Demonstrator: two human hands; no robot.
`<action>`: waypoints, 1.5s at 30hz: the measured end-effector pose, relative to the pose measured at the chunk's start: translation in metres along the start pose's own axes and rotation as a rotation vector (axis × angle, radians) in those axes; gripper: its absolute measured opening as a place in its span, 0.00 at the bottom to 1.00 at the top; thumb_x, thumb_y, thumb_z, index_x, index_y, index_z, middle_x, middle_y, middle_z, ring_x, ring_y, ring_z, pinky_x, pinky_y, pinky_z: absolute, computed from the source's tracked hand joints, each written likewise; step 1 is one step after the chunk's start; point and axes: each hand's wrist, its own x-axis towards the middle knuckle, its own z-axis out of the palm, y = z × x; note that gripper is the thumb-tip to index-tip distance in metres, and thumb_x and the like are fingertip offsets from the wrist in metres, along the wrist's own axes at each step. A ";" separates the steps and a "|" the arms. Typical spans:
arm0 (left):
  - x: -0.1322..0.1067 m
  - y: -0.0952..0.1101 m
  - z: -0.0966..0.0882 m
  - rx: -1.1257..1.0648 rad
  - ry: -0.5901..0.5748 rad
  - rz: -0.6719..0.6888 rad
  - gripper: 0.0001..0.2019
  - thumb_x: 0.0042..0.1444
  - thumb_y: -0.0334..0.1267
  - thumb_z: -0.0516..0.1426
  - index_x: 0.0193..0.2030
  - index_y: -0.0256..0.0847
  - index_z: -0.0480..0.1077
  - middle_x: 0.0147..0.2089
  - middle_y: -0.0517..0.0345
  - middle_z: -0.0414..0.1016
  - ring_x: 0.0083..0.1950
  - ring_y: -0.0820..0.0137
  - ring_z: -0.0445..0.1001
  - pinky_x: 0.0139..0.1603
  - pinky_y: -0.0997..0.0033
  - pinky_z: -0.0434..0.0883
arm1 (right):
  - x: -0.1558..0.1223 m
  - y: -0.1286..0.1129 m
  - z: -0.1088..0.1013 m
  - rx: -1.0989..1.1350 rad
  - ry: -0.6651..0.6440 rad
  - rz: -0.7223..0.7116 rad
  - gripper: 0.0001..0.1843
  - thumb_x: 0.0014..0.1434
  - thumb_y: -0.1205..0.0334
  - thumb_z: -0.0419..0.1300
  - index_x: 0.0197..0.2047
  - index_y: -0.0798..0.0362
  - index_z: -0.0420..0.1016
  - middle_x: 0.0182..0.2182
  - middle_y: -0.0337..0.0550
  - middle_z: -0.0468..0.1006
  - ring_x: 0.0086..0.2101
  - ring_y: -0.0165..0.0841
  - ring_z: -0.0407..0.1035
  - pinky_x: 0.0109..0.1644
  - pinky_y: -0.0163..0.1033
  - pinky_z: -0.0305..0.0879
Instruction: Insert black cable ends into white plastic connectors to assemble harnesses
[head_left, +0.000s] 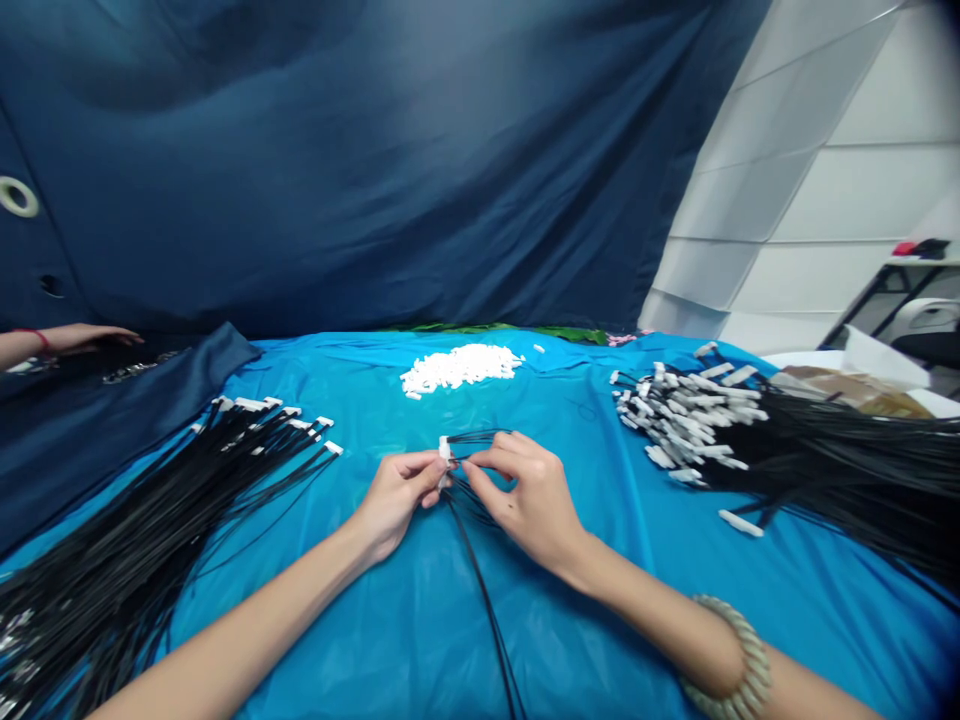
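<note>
My left hand [394, 497] pinches a white plastic connector [444, 447] between thumb and fingers, above the middle of the blue cloth. Several thin black wires [486, 590] run from the connector, some hanging down toward me and others passing behind my right hand. Just to the right of the connector, my right hand [534, 492] has its thumb and index finger together on a black wire close to the housing. The fingertip contact is small and partly blurred. Beyond both hands lies a heap of loose white connectors [463, 368].
A bundle of black wires with white connectors [172, 490] lies at left, a thicker one [810, 440] at right. Blue cloth [375, 640] covers the table. Another person's hand [82, 338] rests over dark cloth at far left. A dark curtain [390, 170] hangs behind.
</note>
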 end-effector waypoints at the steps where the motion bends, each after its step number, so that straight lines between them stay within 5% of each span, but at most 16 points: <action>1: 0.000 0.000 0.000 0.001 0.000 0.000 0.12 0.44 0.40 0.58 0.31 0.32 0.74 0.24 0.55 0.65 0.20 0.81 0.53 0.20 0.75 0.47 | 0.000 0.000 0.000 0.000 0.002 0.006 0.09 0.54 0.64 0.53 0.27 0.52 0.73 0.20 0.38 0.66 0.26 0.29 0.59 0.30 0.34 0.52; 34: -0.002 0.001 -0.001 -0.041 -0.002 -0.017 0.10 0.43 0.39 0.59 0.27 0.31 0.72 0.23 0.57 0.63 0.21 0.80 0.53 0.19 0.76 0.49 | -0.002 0.005 0.003 -0.071 -0.032 -0.166 0.10 0.57 0.64 0.50 0.31 0.54 0.72 0.25 0.42 0.67 0.29 0.31 0.58 0.32 0.35 0.56; 39: 0.001 0.001 -0.004 -0.110 0.047 -0.041 0.11 0.42 0.39 0.60 0.27 0.31 0.72 0.22 0.57 0.64 0.20 0.81 0.53 0.19 0.77 0.49 | -0.001 0.004 -0.013 -0.145 0.006 -0.456 0.09 0.55 0.65 0.52 0.39 0.53 0.70 0.32 0.44 0.68 0.38 0.34 0.57 0.42 0.41 0.57; 45: 0.002 0.001 -0.005 -0.147 0.070 -0.071 0.10 0.41 0.38 0.60 0.28 0.31 0.72 0.23 0.56 0.66 0.21 0.82 0.55 0.18 0.80 0.49 | -0.005 0.009 -0.009 -0.221 -0.078 -0.784 0.09 0.57 0.70 0.49 0.33 0.52 0.70 0.31 0.35 0.73 0.39 0.29 0.60 0.51 0.44 0.50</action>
